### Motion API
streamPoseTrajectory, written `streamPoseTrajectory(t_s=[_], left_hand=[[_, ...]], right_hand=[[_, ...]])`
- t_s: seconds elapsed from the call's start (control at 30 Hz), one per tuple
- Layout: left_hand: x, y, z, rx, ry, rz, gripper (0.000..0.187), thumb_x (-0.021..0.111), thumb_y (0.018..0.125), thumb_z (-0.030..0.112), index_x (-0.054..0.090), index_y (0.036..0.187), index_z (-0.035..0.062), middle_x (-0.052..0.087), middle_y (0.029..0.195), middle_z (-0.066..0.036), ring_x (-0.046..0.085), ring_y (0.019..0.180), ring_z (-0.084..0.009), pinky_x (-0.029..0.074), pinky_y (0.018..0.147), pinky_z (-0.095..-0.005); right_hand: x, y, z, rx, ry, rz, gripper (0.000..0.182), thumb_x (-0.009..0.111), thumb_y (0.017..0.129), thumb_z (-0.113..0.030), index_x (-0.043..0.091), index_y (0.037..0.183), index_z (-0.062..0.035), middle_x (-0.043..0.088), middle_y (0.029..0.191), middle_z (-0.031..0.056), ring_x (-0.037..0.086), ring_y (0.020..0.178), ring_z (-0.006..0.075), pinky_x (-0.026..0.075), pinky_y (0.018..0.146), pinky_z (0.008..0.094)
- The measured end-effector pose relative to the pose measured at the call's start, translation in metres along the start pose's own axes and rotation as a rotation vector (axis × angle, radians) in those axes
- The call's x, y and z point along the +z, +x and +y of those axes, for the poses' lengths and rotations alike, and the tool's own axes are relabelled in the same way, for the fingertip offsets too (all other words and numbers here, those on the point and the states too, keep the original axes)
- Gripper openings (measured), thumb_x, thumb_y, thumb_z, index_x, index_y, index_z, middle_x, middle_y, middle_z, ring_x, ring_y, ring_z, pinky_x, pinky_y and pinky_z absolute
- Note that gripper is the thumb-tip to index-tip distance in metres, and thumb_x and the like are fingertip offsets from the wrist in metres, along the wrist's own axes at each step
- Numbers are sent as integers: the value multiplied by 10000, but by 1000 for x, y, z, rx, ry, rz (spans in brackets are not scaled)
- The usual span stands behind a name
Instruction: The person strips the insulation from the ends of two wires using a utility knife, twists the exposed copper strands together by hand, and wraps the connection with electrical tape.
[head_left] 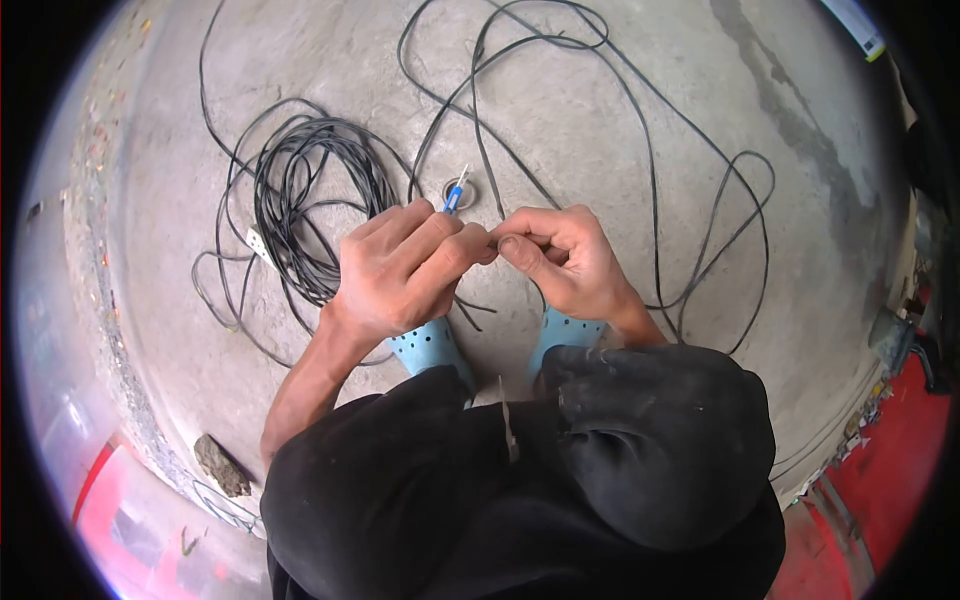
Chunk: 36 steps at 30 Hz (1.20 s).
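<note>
My left hand and my right hand are closed, their fingertips meeting in a pinch in front of me. A black cable runs down from the floor ahead into this pinch; the bit between the fingers is mostly hidden. Just beyond the left knuckles, a slim blue tool with a pale, thin tip points away from me, its lower end hidden by that hand. It overlaps a small dark ring on the floor. Below the left fingers, short dark cable ends show.
A large coil of black cable lies on the concrete floor at left, partly over a white power strip. Loose cable loops spread ahead and right. My blue clogs stand below my hands. A stone is at lower left.
</note>
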<state>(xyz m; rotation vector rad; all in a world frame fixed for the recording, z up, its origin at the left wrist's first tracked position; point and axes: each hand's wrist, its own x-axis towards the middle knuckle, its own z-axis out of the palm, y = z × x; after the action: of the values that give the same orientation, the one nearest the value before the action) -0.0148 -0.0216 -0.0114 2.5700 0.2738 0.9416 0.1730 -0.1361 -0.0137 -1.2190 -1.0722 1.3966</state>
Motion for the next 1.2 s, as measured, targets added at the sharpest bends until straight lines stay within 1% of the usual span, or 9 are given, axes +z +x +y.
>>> streamPoseTrajectory(t_s=[0.1,0.2,0.23,0.37,0.47,0.63,0.77,0.87,1.2], left_hand=[[-3,-3,1,-28,-2,-35,197,714,715,-15,645,857,103,557,691,-4,524,525,-167,400,445,-302],[3,-9,14,-322,-249,-45,116,689,810,-55,604,829,20,584,670,-64,528,489,-202,410,446,-301],[6,-9,17,-415,-313,-13,135,623,928,16,591,798,1,551,621,-64,508,479,-169,399,447,-293],[7,-10,30,-870,-551,-44,375,509,1058,196,520,730,16,452,552,12,399,481,-57,304,434,-269],[14,-17,29,-1218,-938,37,366,587,1030,210,595,724,10,372,516,4,369,508,-40,308,445,-288],[-2,-6,22,-737,-497,-109,194,671,964,202,626,903,24,623,803,-92,534,585,-182,414,528,-302],[4,-15,8,-422,-374,-103,142,643,959,121,618,865,18,587,734,-110,509,545,-243,405,512,-331],[-6,-13,26,-723,-439,-221,281,534,1036,151,580,801,5,507,618,-62,479,527,-151,358,488,-312],[-17,-20,31,-1832,-1809,205,420,422,1087,236,315,687,163,212,546,83,208,419,-63,200,384,-224]], right_hand=[[-1,2,-3,-39,-163,-64,161,663,978,-120,725,979,30,665,692,67,537,586,48,411,519,245],[5,3,1,-197,-276,65,106,708,921,-68,738,983,12,666,685,105,575,545,111,428,500,288],[6,4,4,-260,-328,83,104,720,900,-50,741,984,7,664,686,106,579,539,139,432,496,298],[7,6,6,-419,-533,134,146,754,835,-3,747,980,-10,645,680,105,597,535,222,443,488,324],[7,7,6,-403,-609,139,141,765,818,4,744,957,-14,629,671,100,606,543,238,445,488,326],[7,8,10,-387,-516,197,114,771,806,7,730,910,-13,634,677,96,608,546,242,446,489,332],[7,9,10,-395,-512,155,107,774,802,1,725,896,-11,654,695,104,634,567,253,460,494,334],[5,7,8,-436,-587,111,117,777,792,-10,727,897,-19,670,713,106,653,586,259,479,500,339],[11,3,17,-530,-770,71,195,792,738,12,741,921,-31,530,592,62,523,488,210,398,446,329]])
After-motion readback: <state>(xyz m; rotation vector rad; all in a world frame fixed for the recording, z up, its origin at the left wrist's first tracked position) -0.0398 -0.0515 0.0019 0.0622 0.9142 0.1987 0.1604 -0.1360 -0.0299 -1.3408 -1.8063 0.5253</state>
